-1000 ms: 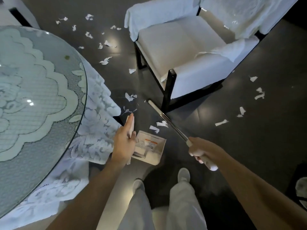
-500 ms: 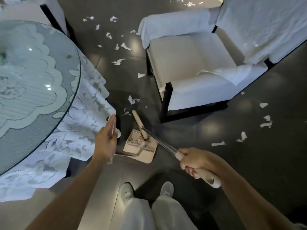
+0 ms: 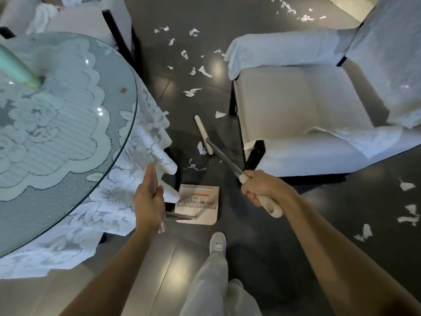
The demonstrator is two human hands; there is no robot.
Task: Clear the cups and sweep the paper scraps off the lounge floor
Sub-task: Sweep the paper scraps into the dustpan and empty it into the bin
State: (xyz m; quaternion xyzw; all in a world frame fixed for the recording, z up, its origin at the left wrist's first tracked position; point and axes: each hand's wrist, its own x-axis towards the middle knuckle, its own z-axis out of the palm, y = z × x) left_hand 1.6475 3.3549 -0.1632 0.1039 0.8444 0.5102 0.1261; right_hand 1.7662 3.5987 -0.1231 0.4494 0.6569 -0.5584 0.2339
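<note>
Sweeping the lounge: my right hand (image 3: 262, 190) is wrapped tight round the broom (image 3: 224, 157), its broom head (image 3: 203, 133) down on the dark floor (image 3: 296, 224) between the glass table (image 3: 68, 133) edge and the armchair (image 3: 296, 110) front leg. My left hand (image 3: 148, 201) grips the dustpan (image 3: 205, 217) by its upright handle, pan flat near my shoe (image 3: 217, 242). Paper scraps (image 3: 201, 148) lie just beside the head. I judge short, low strokes toward the pan's lip best, with the lip pressed down.
</note>
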